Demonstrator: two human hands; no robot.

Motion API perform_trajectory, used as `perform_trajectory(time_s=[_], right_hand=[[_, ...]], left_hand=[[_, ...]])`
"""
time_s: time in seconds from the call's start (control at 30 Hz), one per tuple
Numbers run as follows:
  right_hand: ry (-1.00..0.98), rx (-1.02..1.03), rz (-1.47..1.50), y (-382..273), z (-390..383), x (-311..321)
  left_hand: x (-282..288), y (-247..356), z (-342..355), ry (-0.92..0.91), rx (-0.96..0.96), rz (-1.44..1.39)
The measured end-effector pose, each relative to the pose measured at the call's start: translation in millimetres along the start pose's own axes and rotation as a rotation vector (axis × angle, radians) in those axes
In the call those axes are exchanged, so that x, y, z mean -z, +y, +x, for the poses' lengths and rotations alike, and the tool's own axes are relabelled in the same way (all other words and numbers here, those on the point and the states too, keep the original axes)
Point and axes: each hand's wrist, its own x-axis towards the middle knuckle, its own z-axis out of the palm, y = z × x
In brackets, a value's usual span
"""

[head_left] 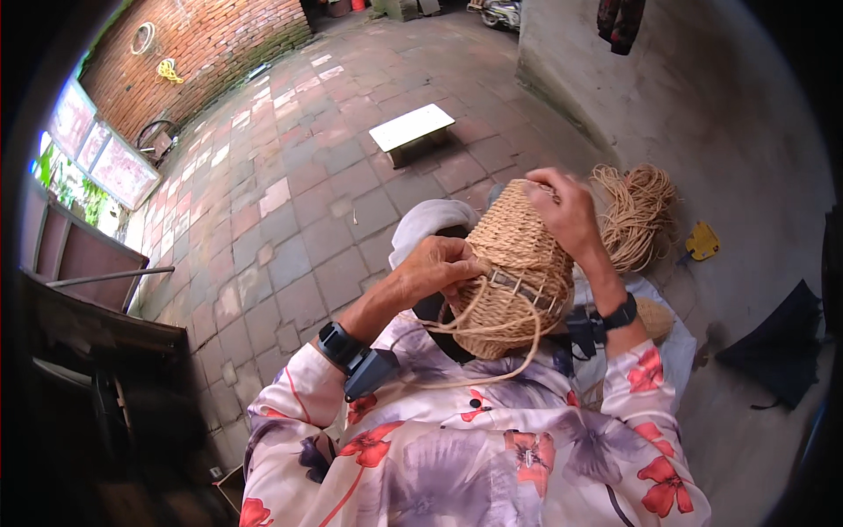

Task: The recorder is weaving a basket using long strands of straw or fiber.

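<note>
A tan woven straw basket (511,224) lies tilted on my lap, with a dark strip and pale stitches running across its side. My left hand (442,265) is closed at the basket's left side, thumb and fingers pinching a straw cord (537,338). That cord loops loosely down across the basket and over my lap. At the basket's far right end, my right hand (569,212) curls its fingers over the edge and grips it. Its fingertips are partly hidden and slightly blurred. Dark devices are strapped to both wrists.
A large coil of straw cord (645,215) lies on the right, beside a yellow object (702,241) and a folded dark umbrella (780,351). White plastic sheeting (678,329) is by my right forearm. A low white-topped stool (413,129) stands ahead on paving.
</note>
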Motion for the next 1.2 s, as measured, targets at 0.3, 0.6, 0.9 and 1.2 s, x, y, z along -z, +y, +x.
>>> perform_trajectory(time_s=[0.3,0.6,0.9,1.2], right_hand=[[-0.162,0.074,-0.222,3,-1,-26],[-0.128,0.097,-0.245,7,-5,-21],[-0.121,0.129,-0.23,4,-6,-30],[-0.115,0.111,-0.191,4,-6,-28]], left_hand=[[87,-83,-24,0.591,-0.003,-0.149],[243,-167,-136,1.197,0.522,1.064],[21,-28,-47,0.171,0.001,0.155],[172,-141,-104,0.47,0.136,0.07]])
